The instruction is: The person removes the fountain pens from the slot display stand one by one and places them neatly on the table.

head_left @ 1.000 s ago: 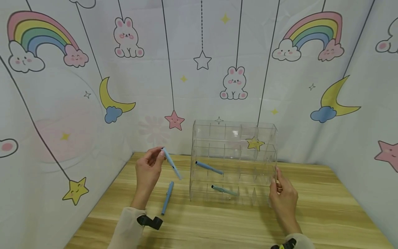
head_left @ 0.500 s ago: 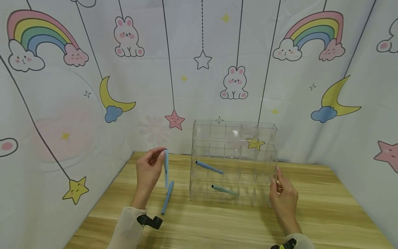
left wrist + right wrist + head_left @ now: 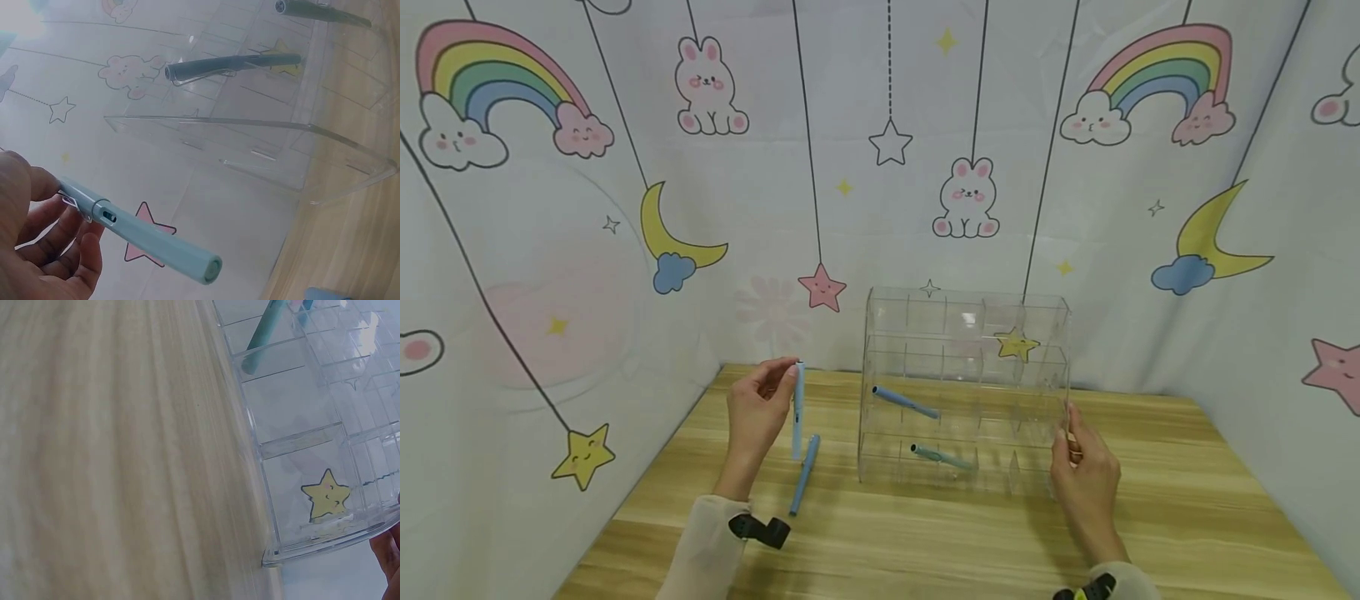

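My left hand (image 3: 758, 412) pinches a light blue pen (image 3: 798, 412) near its upper end. The pen hangs almost upright, left of a clear acrylic organizer (image 3: 965, 337) with several compartments. In the left wrist view, the clip of this pen (image 3: 156, 242) lies near the fingers. With thumb and fingers, my right hand (image 3: 1086, 479) grips the organizer's right side. A blue pen (image 3: 906, 402) lies slanted in a left compartment of the organizer, and a green pen (image 3: 943, 457) slants in the lowest row. Another blue pen (image 3: 805, 477) lies on the table below the held pen.
The organizer stands on a wood-grain table (image 3: 910, 542). Behind and at both sides hangs a white curtain (image 3: 895, 217) printed with rainbows, rabbits, moons and stars. A black strap with a camera (image 3: 760, 530) is on the left wrist.
The light blue pen has swung from a slant toward the organizer to nearly upright, its lower end moving left. The right hand and organizer keep their places.
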The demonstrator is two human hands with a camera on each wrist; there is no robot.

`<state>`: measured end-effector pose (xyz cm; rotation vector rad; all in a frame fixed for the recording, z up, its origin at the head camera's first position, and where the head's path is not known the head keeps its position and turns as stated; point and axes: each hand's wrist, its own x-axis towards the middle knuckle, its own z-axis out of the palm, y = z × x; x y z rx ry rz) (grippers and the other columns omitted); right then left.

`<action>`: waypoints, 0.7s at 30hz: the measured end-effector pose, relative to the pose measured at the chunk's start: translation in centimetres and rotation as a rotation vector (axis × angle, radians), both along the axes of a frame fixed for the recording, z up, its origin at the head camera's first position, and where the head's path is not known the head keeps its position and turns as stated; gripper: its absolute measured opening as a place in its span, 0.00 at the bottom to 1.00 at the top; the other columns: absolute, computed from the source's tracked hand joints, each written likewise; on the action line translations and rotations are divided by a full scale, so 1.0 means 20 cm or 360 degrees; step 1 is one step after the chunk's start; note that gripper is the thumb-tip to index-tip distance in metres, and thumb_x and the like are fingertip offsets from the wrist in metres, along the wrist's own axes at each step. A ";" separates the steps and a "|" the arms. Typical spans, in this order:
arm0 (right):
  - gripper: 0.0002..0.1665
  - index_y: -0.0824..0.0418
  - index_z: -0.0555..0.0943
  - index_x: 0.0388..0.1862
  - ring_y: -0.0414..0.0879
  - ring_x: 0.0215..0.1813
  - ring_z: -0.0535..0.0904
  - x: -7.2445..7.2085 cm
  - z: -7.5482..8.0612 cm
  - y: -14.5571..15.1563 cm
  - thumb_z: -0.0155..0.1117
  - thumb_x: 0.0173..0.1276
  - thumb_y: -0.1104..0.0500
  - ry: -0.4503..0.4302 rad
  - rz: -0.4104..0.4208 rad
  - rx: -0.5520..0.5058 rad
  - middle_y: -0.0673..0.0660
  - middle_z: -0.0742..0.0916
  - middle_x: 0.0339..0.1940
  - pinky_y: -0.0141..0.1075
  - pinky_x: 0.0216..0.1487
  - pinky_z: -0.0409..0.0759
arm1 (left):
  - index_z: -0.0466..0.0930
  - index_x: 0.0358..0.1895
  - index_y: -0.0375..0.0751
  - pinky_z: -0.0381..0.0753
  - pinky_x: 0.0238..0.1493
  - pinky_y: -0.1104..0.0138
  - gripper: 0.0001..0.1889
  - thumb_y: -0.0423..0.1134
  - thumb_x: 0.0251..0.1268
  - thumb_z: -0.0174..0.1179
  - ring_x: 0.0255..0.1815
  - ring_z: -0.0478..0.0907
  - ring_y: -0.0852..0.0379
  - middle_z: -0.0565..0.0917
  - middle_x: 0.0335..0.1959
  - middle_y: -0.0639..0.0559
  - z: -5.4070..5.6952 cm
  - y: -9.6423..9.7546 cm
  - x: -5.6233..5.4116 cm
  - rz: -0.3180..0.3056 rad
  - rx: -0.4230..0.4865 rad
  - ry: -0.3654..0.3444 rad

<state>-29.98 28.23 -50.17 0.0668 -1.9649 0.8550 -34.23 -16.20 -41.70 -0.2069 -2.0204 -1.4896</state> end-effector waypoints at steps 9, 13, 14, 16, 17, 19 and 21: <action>0.31 0.69 0.81 0.69 0.06 0.42 0.69 0.00 0.01 0.00 0.67 0.67 0.76 0.0002 0.0013 -0.0005 0.71 0.92 0.43 0.07 0.37 0.72 | 0.92 0.50 0.37 0.78 0.33 0.80 0.09 0.36 0.76 0.67 0.31 0.79 0.71 0.92 0.39 0.36 -0.01 -0.02 -0.01 0.0024 -0.0105 -0.0051; 0.31 0.69 0.82 0.69 0.10 0.42 0.70 0.01 0.01 0.00 0.67 0.67 0.76 0.0010 0.0008 -0.0012 0.71 0.92 0.43 0.08 0.37 0.73 | 0.92 0.51 0.37 0.79 0.34 0.80 0.09 0.37 0.76 0.67 0.31 0.80 0.72 0.92 0.39 0.37 -0.01 -0.03 -0.01 0.0038 -0.0134 -0.0095; 0.31 0.68 0.81 0.69 0.10 0.42 0.70 0.01 0.01 0.00 0.67 0.67 0.76 0.0005 0.0007 -0.0014 0.71 0.92 0.44 0.07 0.37 0.73 | 0.92 0.51 0.37 0.79 0.34 0.80 0.09 0.37 0.76 0.67 0.31 0.81 0.72 0.92 0.39 0.37 -0.01 -0.03 -0.02 0.0040 -0.0136 -0.0114; 0.31 0.68 0.81 0.70 0.10 0.42 0.71 0.01 0.02 0.00 0.67 0.67 0.75 -0.0007 0.0008 -0.0014 0.70 0.92 0.44 0.07 0.38 0.72 | 0.92 0.51 0.38 0.80 0.34 0.79 0.09 0.37 0.76 0.68 0.31 0.81 0.73 0.92 0.39 0.38 -0.02 -0.03 -0.02 0.0034 -0.0137 -0.0156; 0.31 0.68 0.81 0.70 0.11 0.41 0.71 0.01 0.01 0.00 0.67 0.67 0.75 -0.0011 0.0009 -0.0013 0.70 0.92 0.44 0.07 0.38 0.73 | 0.91 0.51 0.38 0.80 0.34 0.78 0.09 0.37 0.76 0.68 0.31 0.81 0.72 0.92 0.40 0.38 -0.02 -0.03 -0.02 0.0027 -0.0137 -0.0180; 0.31 0.68 0.81 0.70 0.10 0.42 0.70 0.00 0.01 0.00 0.67 0.67 0.75 -0.0019 0.0012 -0.0008 0.71 0.92 0.44 0.07 0.37 0.73 | 0.91 0.52 0.39 0.82 0.34 0.77 0.09 0.37 0.76 0.67 0.31 0.82 0.71 0.92 0.40 0.39 -0.03 -0.03 -0.02 0.0003 -0.0138 -0.0217; 0.31 0.69 0.81 0.70 0.09 0.42 0.70 0.00 0.01 0.00 0.67 0.67 0.75 -0.0020 0.0019 -0.0007 0.71 0.92 0.44 0.07 0.38 0.73 | 0.91 0.52 0.39 0.83 0.35 0.77 0.09 0.38 0.76 0.67 0.31 0.84 0.68 0.92 0.41 0.39 -0.04 -0.03 -0.03 -0.0022 -0.0144 -0.0244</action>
